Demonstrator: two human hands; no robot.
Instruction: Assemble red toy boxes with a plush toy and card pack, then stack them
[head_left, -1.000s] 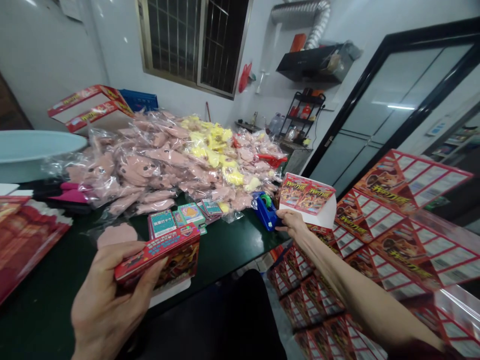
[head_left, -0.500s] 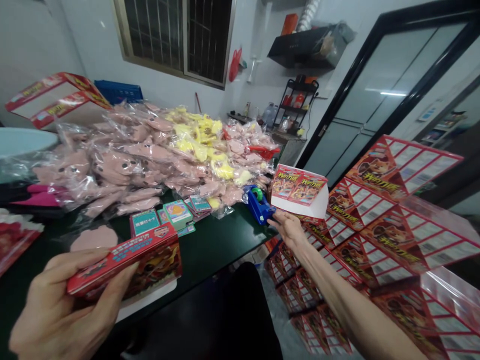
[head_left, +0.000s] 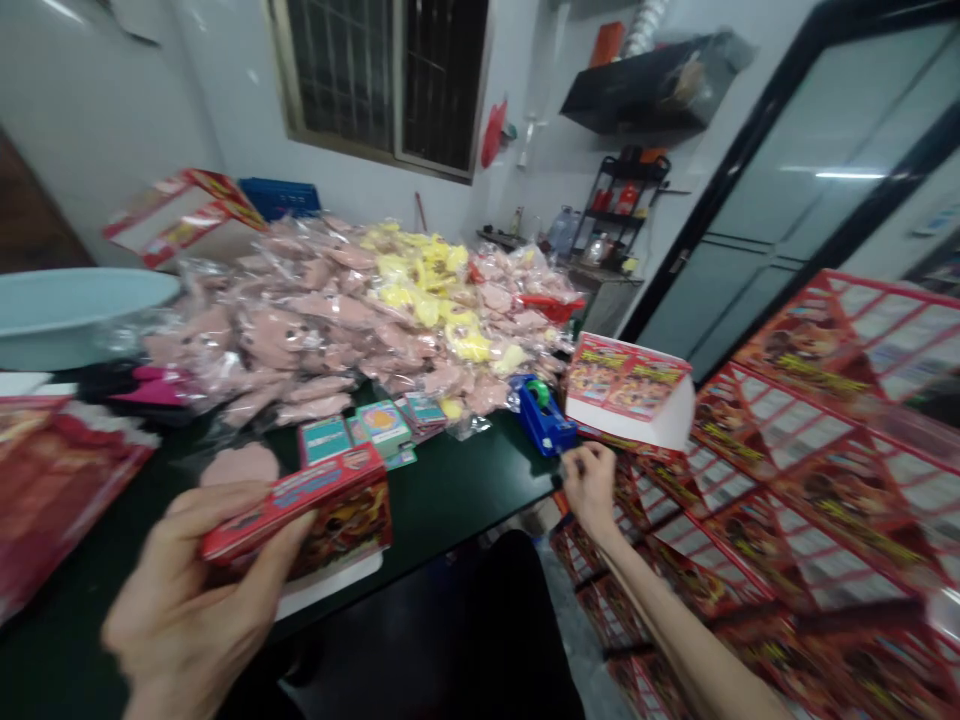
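Observation:
My left hand [head_left: 202, 590] grips a red printed box [head_left: 337, 510] between thumb and fingers, above the front edge of the dark green table [head_left: 465, 490]. A white flap shows along the box's lower side. My right hand [head_left: 591, 485] is at the cutter end of a blue tape dispenser [head_left: 541, 418] holding a green roll. Its fingers are pinched together; whatever is between them is too small and blurred to make out. Stacks of teal-backed cards [head_left: 381, 425] lie behind the box, beside a flat pink piece [head_left: 241, 464] in clear wrap.
A large heap of bagged pink and yellow plush items [head_left: 330, 320] covers the back of the table. A light blue basin [head_left: 75, 310] and red packages [head_left: 60, 490] are at the left. An open display box [head_left: 628, 390] and stacked red boxes [head_left: 817, 490] stand at the right.
The view has turned left, so the scene sits further right. My right hand's fingers have closed more at the dispenser's end. My left hand still holds the box.

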